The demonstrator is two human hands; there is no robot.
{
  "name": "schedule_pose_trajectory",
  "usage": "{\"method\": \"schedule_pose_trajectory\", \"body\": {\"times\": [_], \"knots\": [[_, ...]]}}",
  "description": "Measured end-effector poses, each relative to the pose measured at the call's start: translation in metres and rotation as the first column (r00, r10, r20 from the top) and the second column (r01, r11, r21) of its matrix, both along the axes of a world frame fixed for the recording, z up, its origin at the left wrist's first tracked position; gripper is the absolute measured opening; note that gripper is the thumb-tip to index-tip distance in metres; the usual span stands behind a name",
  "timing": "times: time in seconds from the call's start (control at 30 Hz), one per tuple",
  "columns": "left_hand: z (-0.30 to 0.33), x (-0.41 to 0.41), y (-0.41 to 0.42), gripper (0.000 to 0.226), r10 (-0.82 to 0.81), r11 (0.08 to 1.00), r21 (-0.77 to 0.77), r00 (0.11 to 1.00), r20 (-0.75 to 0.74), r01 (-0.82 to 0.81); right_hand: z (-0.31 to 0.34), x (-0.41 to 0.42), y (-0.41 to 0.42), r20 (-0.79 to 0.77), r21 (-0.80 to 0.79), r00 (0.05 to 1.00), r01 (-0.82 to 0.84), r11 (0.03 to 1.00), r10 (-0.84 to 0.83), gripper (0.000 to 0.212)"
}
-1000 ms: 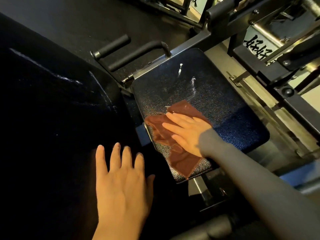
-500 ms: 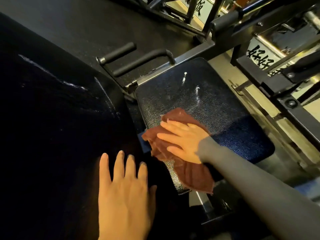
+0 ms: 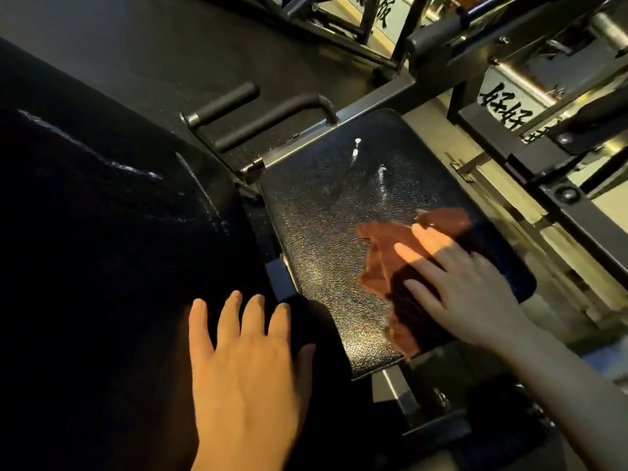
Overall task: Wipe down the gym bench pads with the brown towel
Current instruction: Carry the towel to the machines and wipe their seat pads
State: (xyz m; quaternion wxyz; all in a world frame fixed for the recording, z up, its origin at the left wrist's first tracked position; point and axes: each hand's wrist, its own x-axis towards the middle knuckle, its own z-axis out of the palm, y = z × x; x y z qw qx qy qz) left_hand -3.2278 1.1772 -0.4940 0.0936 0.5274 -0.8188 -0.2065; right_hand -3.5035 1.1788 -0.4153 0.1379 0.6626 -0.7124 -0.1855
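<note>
Flat-palm contact: right hand, fingers straight, presses brown towel onto seat pad, nothing clenched. Towel: rumpled, on the pad's 4 o'clock area, one end trailing to the 6 o'clock edge. Left hand: flat, fingers extended, resting on back pad. Risk: trailing end may slip off that edge. Room: pad unwiped toward 11 o'clock, white streaks remaining; handles beyond.

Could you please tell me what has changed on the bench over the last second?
The right hand slid the towel across the seat pad from its left edge toward its right side, fingers flat. The left hand stayed flat on the back pad; the white streaks remain unwiped.
</note>
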Motion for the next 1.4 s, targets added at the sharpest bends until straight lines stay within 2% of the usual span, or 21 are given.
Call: {"method": "schedule_pose_trajectory", "body": {"times": [0.17,0.27,0.33,0.47,0.57,0.67,0.77,0.93,1.07,1.17,1.3,1.4], "knots": [[-0.001,-0.037,0.003,0.06,-0.025,0.996,-0.087,0.984,-0.178,0.01,0.013,-0.006,0.005,0.012,-0.044,0.972,0.236,0.971,-0.236,0.071],[0.002,-0.067,0.009,0.057,-0.101,0.978,-0.207,0.948,-0.301,0.039,0.013,-0.015,-0.009,0.002,-0.07,0.958,0.286,0.956,-0.286,0.068],[0.001,-0.085,0.011,0.055,-0.152,0.971,-0.226,0.927,-0.343,0.076,0.022,-0.028,-0.027,-0.001,-0.073,0.965,0.26,0.963,-0.261,0.07],[-0.007,-0.108,-0.014,0.06,-0.195,0.977,-0.144,0.924,-0.329,0.155,0.04,-0.046,-0.064,0.044,-0.044,0.992,0.121,0.992,-0.119,0.071],[-0.011,-0.116,-0.035,0.06,-0.178,0.983,-0.094,0.925,-0.337,0.155,0.034,-0.046,-0.075,0.024,-0.108,0.994,0.107,0.988,-0.105,0.069],[0.007,-0.123,-0.045,0.057,-0.126,0.992,-0.032,0.925,-0.359,0.123,0.028,-0.046,-0.075,0.026,-0.141,0.997,0.08,0.987,-0.077,0.069],[0.035,-0.134,-0.051,0.052,-0.136,0.987,0.024,0.913,-0.385,0.158,0.025,-0.053,-0.075,0.027,-0.145,0.999,0.033,0.989,-0.03,0.063],[0.086,-0.155,-0.067,0.053,-0.119,0.982,0.094,0.926,-0.358,0.163,0.023,-0.054,-0.075,0.073,-0.143,0.997,0.039,0.989,-0.028,0.065],[0.117,-0.172,-0.083,0.049,-0.13,0.979,0.123,0.959,-0.252,0.165,0.023,-0.051,-0.077,0.102,-0.141,0.994,0.038,0.989,-0.024,0.06],[0.131,-0.175,-0.101,0.04,-0.184,0.965,0.145,0.96,-0.212,0.217,0.023,-0.053,-0.076,0.166,-0.149,0.985,0.078,0.986,-0.053,0.065],[0.146,-0.189,-0.126,0.036,-0.248,0.952,0.155,0.962,-0.115,0.264,0.021,-0.049,-0.076,0.164,-0.136,0.984,0.098,0.986,-0.075,0.064],[0.156,-0.199,-0.141,0.039,-0.312,0.91,0.278,0.949,-0.036,0.309,0.017,-0.054,-0.078,0.13,-0.189,0.989,0.095,0.977,-0.071,0.061]]}}
